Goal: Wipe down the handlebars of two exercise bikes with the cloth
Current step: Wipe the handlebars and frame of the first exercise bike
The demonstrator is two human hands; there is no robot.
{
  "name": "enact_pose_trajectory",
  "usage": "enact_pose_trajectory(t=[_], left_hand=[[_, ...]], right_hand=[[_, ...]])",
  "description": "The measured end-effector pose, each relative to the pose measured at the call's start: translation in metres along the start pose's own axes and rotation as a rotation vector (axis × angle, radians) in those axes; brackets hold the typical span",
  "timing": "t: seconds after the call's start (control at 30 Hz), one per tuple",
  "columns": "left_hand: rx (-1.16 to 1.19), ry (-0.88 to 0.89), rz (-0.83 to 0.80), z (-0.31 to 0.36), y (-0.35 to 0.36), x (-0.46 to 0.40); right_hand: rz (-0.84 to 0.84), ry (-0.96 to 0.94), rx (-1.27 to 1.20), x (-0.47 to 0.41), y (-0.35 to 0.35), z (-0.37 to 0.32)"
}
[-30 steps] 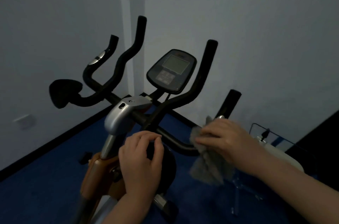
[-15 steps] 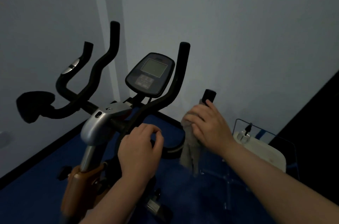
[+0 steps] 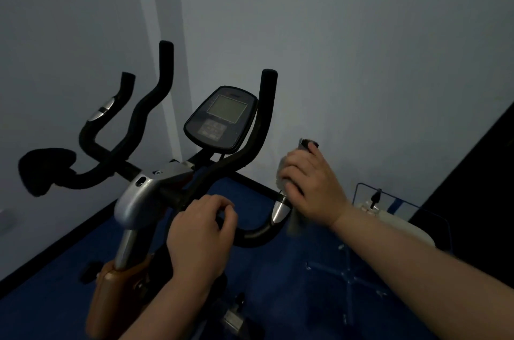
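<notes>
An exercise bike with black foam handlebars (image 3: 258,231) and a dark console (image 3: 221,117) stands in front of me. My right hand (image 3: 311,186) is wrapped around the outer right handlebar grip near its tip (image 3: 308,142), with a grey cloth (image 3: 284,172) pressed between palm and grip; a cloth end hangs blurred below the hand. My left hand (image 3: 200,236) is closed on a dark part of the bike beside the silver stem housing (image 3: 139,195). The left handlebar horns (image 3: 144,106) stand bare.
A pale wall and corner stand close behind the bike. Blue floor lies below. A white object with a thin wire frame (image 3: 389,217) sits at the right, beside a dark panel (image 3: 472,186). An orange bike frame part (image 3: 111,289) is under the stem.
My right hand has slid the cloth up the outer right grip, from its lower bend to near the tip. The view has shifted. My left hand stays put.
</notes>
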State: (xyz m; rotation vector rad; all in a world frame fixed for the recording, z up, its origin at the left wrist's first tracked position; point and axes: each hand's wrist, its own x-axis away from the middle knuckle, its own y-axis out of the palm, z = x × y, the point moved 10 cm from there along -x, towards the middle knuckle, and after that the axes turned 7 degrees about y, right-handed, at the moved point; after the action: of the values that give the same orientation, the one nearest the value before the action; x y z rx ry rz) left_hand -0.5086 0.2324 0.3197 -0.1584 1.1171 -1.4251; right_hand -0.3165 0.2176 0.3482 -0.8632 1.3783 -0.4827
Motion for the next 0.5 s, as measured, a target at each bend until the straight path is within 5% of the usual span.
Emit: enact_pose_trajectory(t=[0.1,0.3,0.4,0.5], left_hand=[[-0.008,-0.005,0.006,0.000,-0.001,0.000],[-0.004,-0.029,0.007,0.000,-0.002,0.000],[-0.009,-0.040,0.006,0.000,-0.002,0.000],[-0.014,-0.040,0.007,-0.001,-0.003,0.000]], right_hand=[[-0.032,-0.031,-0.046,0.017,0.017,-0.015],[-0.004,-0.393,0.287,-0.030,-0.004,0.011],[-0.004,-0.187,0.111,-0.048,-0.012,0.027],[0.090,0.240,-0.217,-0.047,-0.016,0.059]])
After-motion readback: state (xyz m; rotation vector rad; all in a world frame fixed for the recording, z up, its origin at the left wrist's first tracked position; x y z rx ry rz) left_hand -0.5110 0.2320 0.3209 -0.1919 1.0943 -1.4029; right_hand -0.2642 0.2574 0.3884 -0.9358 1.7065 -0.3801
